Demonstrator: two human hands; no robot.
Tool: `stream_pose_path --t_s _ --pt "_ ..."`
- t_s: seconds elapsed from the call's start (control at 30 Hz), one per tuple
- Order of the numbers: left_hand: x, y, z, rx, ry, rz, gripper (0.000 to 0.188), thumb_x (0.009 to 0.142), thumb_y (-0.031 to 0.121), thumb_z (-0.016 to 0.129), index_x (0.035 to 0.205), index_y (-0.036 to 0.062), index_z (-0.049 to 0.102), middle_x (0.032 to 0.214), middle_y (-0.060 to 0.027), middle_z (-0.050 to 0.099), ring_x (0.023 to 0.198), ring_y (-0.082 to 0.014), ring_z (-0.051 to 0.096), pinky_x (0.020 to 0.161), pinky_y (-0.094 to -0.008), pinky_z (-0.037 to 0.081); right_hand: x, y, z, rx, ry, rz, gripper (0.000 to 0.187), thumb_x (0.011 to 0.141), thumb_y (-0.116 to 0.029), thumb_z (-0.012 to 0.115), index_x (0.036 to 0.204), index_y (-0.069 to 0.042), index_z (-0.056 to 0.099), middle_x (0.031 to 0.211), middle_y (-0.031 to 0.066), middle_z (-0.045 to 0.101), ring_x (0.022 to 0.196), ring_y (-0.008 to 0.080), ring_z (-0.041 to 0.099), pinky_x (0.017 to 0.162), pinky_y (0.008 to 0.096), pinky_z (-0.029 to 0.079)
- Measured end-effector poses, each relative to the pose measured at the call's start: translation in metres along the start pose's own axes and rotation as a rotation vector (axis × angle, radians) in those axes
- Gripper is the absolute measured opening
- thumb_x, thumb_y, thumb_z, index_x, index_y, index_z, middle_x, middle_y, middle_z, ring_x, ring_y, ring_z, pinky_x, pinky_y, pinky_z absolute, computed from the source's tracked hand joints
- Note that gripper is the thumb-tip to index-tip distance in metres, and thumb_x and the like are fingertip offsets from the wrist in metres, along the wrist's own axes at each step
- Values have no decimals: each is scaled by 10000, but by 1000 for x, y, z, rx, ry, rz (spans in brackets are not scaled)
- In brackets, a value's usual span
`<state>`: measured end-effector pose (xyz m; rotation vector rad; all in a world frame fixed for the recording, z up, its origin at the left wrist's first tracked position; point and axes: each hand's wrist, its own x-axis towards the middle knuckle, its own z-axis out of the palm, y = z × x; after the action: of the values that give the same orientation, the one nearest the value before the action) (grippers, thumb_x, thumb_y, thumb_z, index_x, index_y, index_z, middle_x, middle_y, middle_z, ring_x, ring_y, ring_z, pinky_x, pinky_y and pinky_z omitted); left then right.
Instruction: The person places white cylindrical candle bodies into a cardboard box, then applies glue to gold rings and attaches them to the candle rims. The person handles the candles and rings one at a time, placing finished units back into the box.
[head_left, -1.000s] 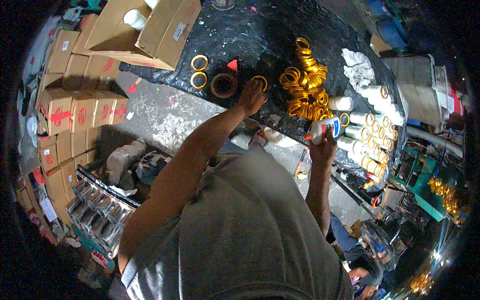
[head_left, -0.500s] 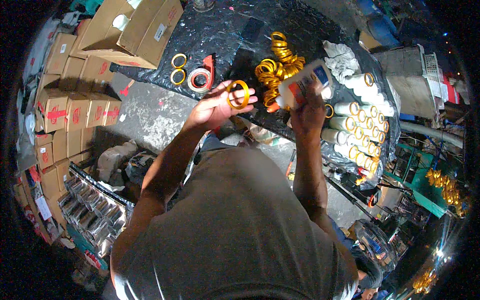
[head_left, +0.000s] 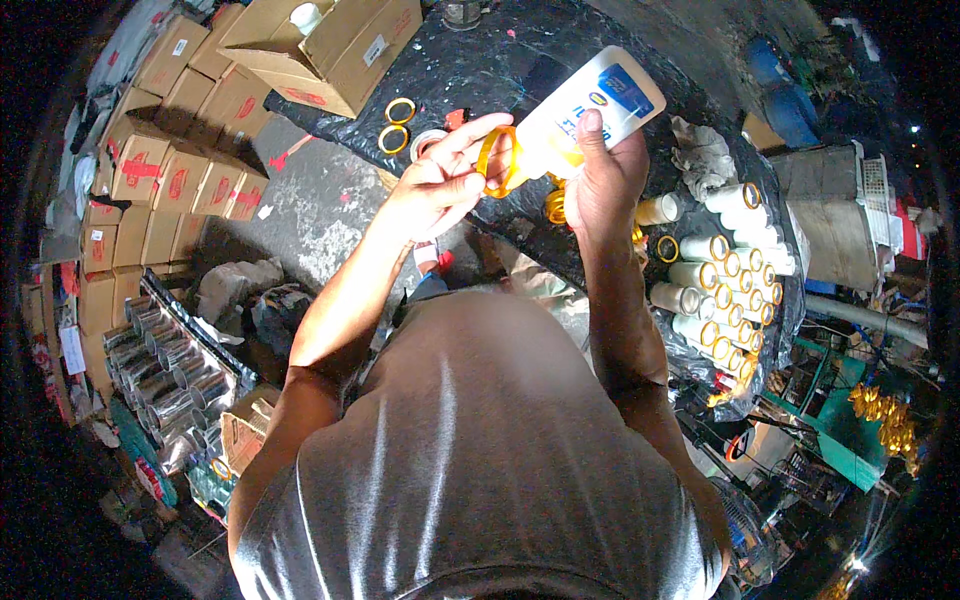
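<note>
First speaker: What is in each hand at the black-covered table?

Second speaker: You pinch a gold ring between the thumb and fingers of your left hand, palm turned up and the ring on edge. Your right hand is wrapped around a large white bottle, its thumb pressed along the front.

First speaker: And how does the bottle lie against the ring?

Second speaker: On the right of it, tipped over. Its long axis slants from the broad base, far and right, down to the narrow end, near and left, which points at the ring. Your left hand is the nearer one to that narrow end, with the ring standing at its fingertips. Whether tip and ring touch, you cannot tell from this angle.

First speaker: What fills the scene around you?

Second speaker: Beyond your right wrist, a pile of gold rings shows only in part, hidden behind hand and bottle. To the right, white tubes lie in rows, many with gold rims facing you. A crumpled cloth sits on their far side. Left of your hands, two loose rings lie together on the black cover, and a cardboard box stands at the far left.
</note>
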<state>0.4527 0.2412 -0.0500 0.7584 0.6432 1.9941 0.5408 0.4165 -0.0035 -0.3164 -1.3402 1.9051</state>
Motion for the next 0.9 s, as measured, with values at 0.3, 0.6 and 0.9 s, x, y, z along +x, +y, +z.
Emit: stream_pose_path --t_s 0.3,0.6,0.9 --pt "-5 -2 11 0 91 -5 675 957 20 693 1556 10 383 1415 -97 600 1264 -211 607 1087 -359 486 -13 -4 0 -267 -31 -131 410 956 -142 745 1285 8 552 1156 88 674 1024 177 670 927 372 553" --pt "-12 -18 9 -187 167 -37 479 1043 124 595 1486 1 461 1341 -158 642 1208 -263 653 1073 -459 523 -25 -4 31 -423 -49 -386 435 930 -81 757 1283 15 523 1118 125 672 1014 194 686 883 357 567" --pt "-19 -20 -9 -549 128 -146 336 1103 289 484 1311 45 586 1267 -161 683 1177 -293 664 989 -507 543 -15 19 45 -438 41 -350 410 930 -130 773 1245 1 547 1132 110 671 1018 189 679 896 370 565"
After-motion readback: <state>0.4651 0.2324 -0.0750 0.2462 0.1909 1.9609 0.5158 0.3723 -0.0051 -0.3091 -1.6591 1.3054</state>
